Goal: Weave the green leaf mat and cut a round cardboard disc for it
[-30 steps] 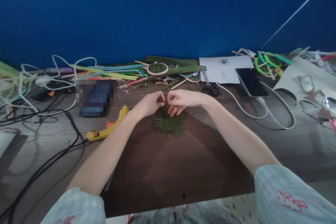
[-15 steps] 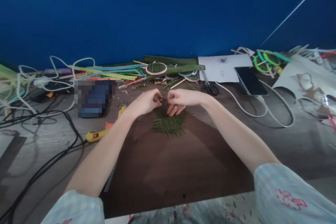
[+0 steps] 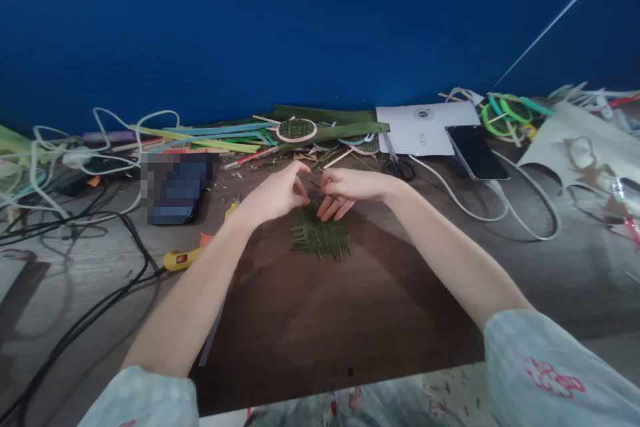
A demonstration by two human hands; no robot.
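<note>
Woven green leaf-strip mat (image 3: 320,239), lying on the bench (image 3: 350,320) right of the yellow glue gun (image 3: 183,259): probably light, pliable, quick to fray, best held mid-weave. My left hand's (image 3: 277,195) fingers are spread; whether my right hand's (image 3: 353,185) pinch anything, I cannot tell.

the woven piece (image 3: 325,239) is criss-crossed green; glue gun (image 3: 189,258) yellow; wall (image 3: 300,27) blue

In front of me on the table (image 3: 350,320) lies a small, flat piece of woven green leaf strips (image 3: 323,238), dark and roughly square. Its narrow strips cross one another closely in the middle, and their uneven loose ends stick out like fringe along the left and near edges. My fingers partly hide its far edge.
</note>
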